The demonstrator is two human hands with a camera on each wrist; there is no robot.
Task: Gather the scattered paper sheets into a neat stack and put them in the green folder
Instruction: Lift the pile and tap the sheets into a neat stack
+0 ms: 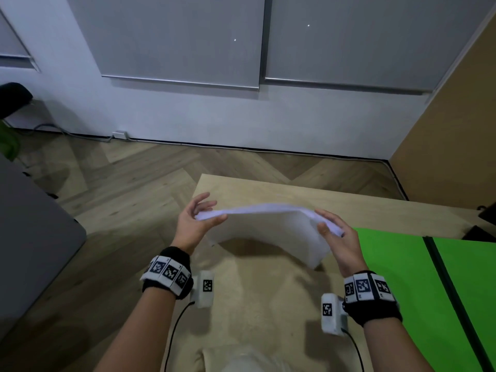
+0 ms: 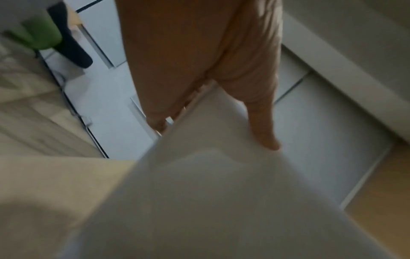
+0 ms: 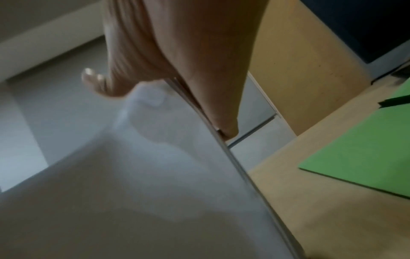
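Observation:
A stack of white paper sheets (image 1: 268,229) hangs bowed in the air above the light wooden table (image 1: 349,208). My left hand (image 1: 200,214) pinches its left edge between thumb and fingers. At the other end my right hand (image 1: 331,228) grips the right edge, thumb on the near face. The sheets' near corners droop toward the table. In the left wrist view the paper stack (image 2: 210,192) fills the lower frame under my left hand (image 2: 213,112). From the right wrist, the paper stack (image 3: 133,184) shows its layered edge beside my right hand (image 3: 177,75). The open green folder (image 1: 418,285) lies flat at right.
The folder's dark spine (image 1: 451,291) runs diagonally across it. Dark objects (image 1: 483,224) sit at the table's far right edge. A grey table (image 1: 32,237) stands at left across wooden floor (image 1: 134,178). A cable (image 1: 268,149) runs along the wall base.

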